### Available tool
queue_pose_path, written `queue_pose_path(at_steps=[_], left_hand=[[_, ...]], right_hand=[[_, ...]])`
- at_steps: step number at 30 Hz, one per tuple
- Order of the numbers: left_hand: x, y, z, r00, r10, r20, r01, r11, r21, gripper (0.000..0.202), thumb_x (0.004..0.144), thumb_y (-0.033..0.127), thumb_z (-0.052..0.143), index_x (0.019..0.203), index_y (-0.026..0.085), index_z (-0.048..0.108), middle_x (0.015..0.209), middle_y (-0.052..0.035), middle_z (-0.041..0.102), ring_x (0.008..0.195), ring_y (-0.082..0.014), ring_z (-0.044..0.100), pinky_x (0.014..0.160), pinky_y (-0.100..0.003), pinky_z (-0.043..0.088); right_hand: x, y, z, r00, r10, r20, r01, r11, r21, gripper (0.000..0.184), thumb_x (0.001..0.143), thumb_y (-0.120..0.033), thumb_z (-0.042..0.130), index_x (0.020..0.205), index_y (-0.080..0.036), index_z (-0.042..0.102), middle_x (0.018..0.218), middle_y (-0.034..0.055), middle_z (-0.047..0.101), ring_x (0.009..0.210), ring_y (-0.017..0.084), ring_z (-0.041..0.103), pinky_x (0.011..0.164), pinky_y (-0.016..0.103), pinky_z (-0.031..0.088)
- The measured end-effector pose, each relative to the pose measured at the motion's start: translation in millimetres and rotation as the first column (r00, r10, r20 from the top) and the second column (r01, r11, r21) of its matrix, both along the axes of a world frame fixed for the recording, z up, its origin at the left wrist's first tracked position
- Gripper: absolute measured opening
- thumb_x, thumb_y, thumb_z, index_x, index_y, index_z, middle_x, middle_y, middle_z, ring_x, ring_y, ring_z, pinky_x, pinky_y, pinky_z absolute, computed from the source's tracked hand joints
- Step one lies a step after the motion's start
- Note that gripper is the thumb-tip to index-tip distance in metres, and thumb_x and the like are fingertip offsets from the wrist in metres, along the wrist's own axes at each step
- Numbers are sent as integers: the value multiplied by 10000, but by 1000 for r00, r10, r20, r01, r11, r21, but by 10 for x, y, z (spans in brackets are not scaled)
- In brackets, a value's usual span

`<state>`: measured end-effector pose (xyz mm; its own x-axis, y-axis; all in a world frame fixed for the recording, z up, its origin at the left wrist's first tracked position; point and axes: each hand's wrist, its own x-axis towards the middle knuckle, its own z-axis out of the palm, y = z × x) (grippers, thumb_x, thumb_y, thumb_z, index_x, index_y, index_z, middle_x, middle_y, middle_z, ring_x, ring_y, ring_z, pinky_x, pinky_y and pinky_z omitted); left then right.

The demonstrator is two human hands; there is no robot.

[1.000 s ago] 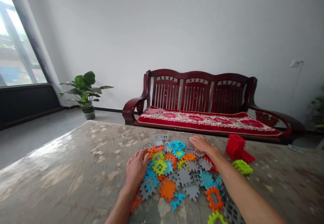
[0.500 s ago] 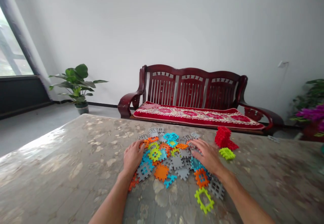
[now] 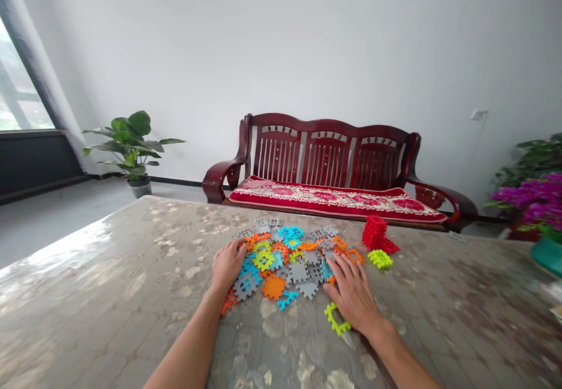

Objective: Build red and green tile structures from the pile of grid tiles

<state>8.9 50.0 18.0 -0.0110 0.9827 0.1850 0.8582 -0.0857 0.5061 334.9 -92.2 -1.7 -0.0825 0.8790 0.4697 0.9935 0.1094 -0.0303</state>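
A heap of flat toothed plastic tiles [image 3: 285,257] in grey, orange, blue and lime lies on the marbled table [image 3: 109,295]. My left hand [image 3: 227,266] rests flat on the heap's left edge, fingers stretched over grey and orange tiles. My right hand [image 3: 352,296] lies flat with fingers spread on the heap's right side, covering some tiles. A lime frame tile [image 3: 334,320] pokes out from under its palm. A red block built of tiles [image 3: 375,234] and a loose lime tile [image 3: 380,258] sit to the right of the heap.
Beyond the table stands a dark red wooden bench [image 3: 333,166] with a red cushion. A potted green plant [image 3: 132,143] is on the floor at the left, purple flowers [image 3: 533,198] at the right. A teal dish [image 3: 548,255] sits at the table's right edge.
My right hand has slid from the heap's far side back toward me along its right edge, dragging tiles along. The left hand has kept its place. The view has shifted a little.
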Motion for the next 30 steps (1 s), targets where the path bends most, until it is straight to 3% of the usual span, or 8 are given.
queue_pose_path(at_steps=[6, 10, 17, 23, 27, 30], left_hand=[[26, -27, 16, 999, -25, -42, 24, 1000, -11, 414, 951, 385, 366, 1239, 269, 640, 1338, -57, 634, 1226, -249, 568, 1061, -408, 378], [50, -42, -12, 995, -56, -86, 55, 998, -14, 428, 957, 406, 379, 1294, 268, 604, 1418, -55, 570, 1286, -248, 517, 1107, -412, 328], [168, -131, -25, 979, -43, -201, 42, 999, -9, 493, 959, 413, 382, 1389, 220, 523, 1500, -113, 475, 1408, -252, 385, 1169, -442, 239], [317, -235, -6, 972, 7, -235, -18, 999, -41, 590, 933, 516, 396, 1440, 224, 473, 1545, -143, 404, 1447, -292, 319, 1179, -501, 200], [334, -231, -22, 984, -58, -167, 51, 997, -51, 631, 911, 559, 420, 1456, 242, 450, 1576, -146, 347, 1459, -295, 299, 1186, -540, 150], [295, -160, -26, 993, -113, -13, 113, 993, -30, 579, 933, 528, 382, 1437, 258, 469, 1555, -100, 396, 1447, -244, 330, 1193, -484, 189]], right_hand=[[38, 107, 7, 999, -11, -34, 10, 1000, -23, 514, 950, -482, 435, 1406, -256, 505, 1453, 77, 522, 1356, 285, 417, 1118, 495, 298], [-11, 97, 102, 997, -5, -80, 6, 1000, 4, 461, 951, -430, 442, 1357, -243, 554, 1413, 85, 556, 1327, 287, 442, 1115, 506, 304], [-421, 203, 356, 978, 174, -114, -171, 985, 37, 293, 893, -269, 531, 1142, -292, 686, 1313, 44, 614, 1277, 262, 451, 1132, 488, 306], [-630, 314, 307, 969, 185, -162, -177, 982, 63, 153, 864, -282, 611, 976, -271, 715, 1272, 37, 631, 1292, 278, 424, 1130, 500, 303], [-593, 345, 307, 963, 193, -187, -177, 979, 101, 155, 903, -258, 569, 832, -256, 706, 1216, 14, 668, 1271, 258, 443, 1118, 480, 314], [-586, 411, 359, 968, 173, -184, -156, 982, 102, 207, 923, -229, 537, 818, -255, 713, 1202, 9, 679, 1266, 245, 451, 1110, 450, 331]])
